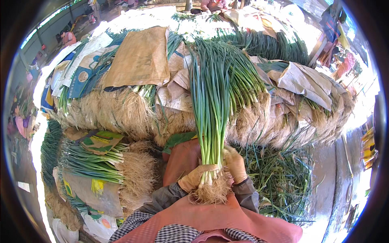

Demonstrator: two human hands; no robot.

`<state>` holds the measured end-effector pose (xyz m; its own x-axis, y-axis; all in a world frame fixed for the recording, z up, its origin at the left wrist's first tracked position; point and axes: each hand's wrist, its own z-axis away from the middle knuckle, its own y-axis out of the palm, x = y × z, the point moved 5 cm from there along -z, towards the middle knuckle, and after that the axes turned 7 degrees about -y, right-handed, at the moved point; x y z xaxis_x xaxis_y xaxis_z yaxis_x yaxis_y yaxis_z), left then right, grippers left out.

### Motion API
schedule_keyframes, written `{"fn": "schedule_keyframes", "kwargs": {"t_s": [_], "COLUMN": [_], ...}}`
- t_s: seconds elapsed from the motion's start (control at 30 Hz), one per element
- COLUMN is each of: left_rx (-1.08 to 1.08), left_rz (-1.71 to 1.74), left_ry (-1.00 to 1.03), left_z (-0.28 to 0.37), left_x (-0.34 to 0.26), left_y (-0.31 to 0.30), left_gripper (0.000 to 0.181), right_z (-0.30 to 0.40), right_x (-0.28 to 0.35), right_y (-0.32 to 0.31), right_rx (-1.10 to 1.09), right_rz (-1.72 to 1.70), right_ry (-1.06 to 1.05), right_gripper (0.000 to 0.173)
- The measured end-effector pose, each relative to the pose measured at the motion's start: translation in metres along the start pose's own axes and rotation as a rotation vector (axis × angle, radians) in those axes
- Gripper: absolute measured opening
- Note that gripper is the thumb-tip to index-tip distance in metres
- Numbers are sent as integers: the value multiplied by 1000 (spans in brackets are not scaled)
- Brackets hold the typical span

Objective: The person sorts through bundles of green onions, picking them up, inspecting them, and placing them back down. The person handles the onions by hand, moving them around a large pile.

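Note:
A bunch of green onions [211, 121] stands upright before my chest, leaves pointing away from me and pale roots [211, 191] towards me. My left hand [194, 177], in a tan glove, is closed around the white stems just above the roots. My gloved right hand [235, 164] is at the right side of the same stems, its fingers curled. Some of its fingers are hidden by the bunch, so its grip is unclear. Dark sleeves [167, 196] cover both wrists, and a salmon-coloured apron [200, 214] lies across my body below them.
Ahead stands a long heap of green onions, roots [133, 112] facing me, partly covered by brown paper sacking [139, 57]. More onions [94, 164] are stacked at left. Loose leaf trimmings [279, 182] lie at right beside wet floor [325, 179]. A person [214, 5] sits beyond the heap.

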<state>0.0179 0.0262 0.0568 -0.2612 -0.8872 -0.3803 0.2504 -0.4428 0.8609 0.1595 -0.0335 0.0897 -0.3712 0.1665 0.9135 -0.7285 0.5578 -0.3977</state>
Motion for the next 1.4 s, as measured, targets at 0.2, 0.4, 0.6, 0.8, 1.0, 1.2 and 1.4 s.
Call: {"fn": "schedule_keyframes", "kwargs": {"t_s": [0.2, 0.4, 0.6, 0.8, 1.0, 1.2, 1.4], "left_rx": [93, 227, -97, -382, -801, -1042, -1136], "left_rz": [-103, -435, -582, -617, -543, -211, 195], "left_ry": [221, 650, 1143, 1369, 1603, 1671, 1544], "left_z": [25, 49, 197, 310, 418, 384, 321], "left_x": [-46, -225, -372, -413, -303, -120, 37], "left_y": [42, 130, 174, 119, 19, -162, -303], "left_gripper": [73, 67, 60, 54, 49, 44, 44], "right_z": [33, 41, 67, 93, 53, 15, 4], "right_x": [23, 7, -39, -132, -202, -185, -145], "right_y": [12, -52, -130, -111, -64, -47, -27], "right_rx": [425, -106, -432, -346, -133, 61, 190], "right_rz": [-807, -852, -480, -243, -358, 216, 358], "right_ry": [-19, -5, 251, 407, 297, 131, 71], "right_gripper": [60, 34, 52, 51, 52, 53, 53]}}
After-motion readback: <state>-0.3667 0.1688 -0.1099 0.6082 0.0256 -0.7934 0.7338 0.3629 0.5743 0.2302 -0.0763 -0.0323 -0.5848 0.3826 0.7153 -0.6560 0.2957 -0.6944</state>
